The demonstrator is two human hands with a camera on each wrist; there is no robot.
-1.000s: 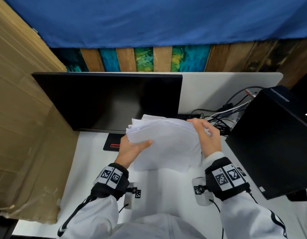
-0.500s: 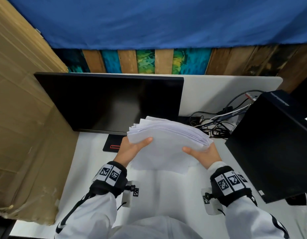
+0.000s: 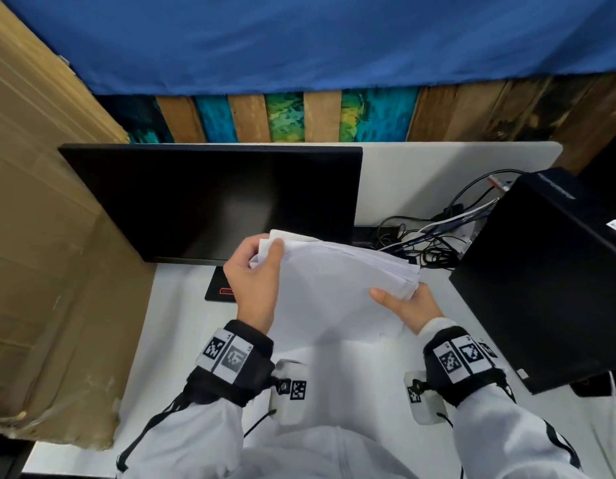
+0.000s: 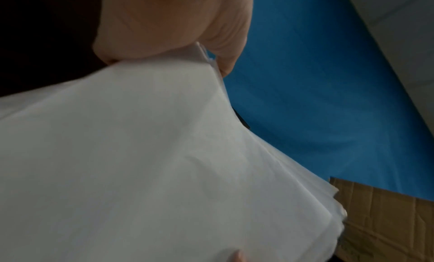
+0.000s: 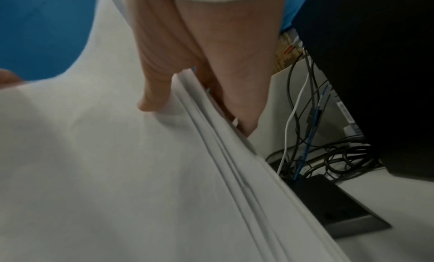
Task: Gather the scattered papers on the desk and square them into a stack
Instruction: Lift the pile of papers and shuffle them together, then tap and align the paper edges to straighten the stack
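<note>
The left hand (image 3: 253, 281) gripped the top left corner of the stack of papers (image 3: 334, 288), thumb on the near face and fingers curled behind the sheets. The left wrist view showed the same pinch, the corner squeezed between thumb and fingers (image 4: 225, 49). The right hand (image 3: 408, 305) held the stack's right edge lower down, thumb laid across the front sheet and the other fingers underneath; from the right wrist camera the edges of the sheets ran in loose, uneven layers between thumb and fingers (image 5: 241, 102).

The stack was lifted clear of the white desk (image 3: 182, 340), tilted and bowed, in front of the lower right corner of the black monitor (image 3: 210, 202). Its top edge overlapped the monitor's bottom right corner in the head view. The sheets were not flush: the right edge fanned out in steps.

Right of the monitor lay a tangle of cables (image 3: 434, 236), and further right stood a black computer case (image 3: 548, 271). Left of the monitor leaned a cardboard panel (image 3: 47, 254). Behind the monitor hung a blue cloth (image 3: 317, 39) above painted wooden slats (image 3: 286, 122).
</note>
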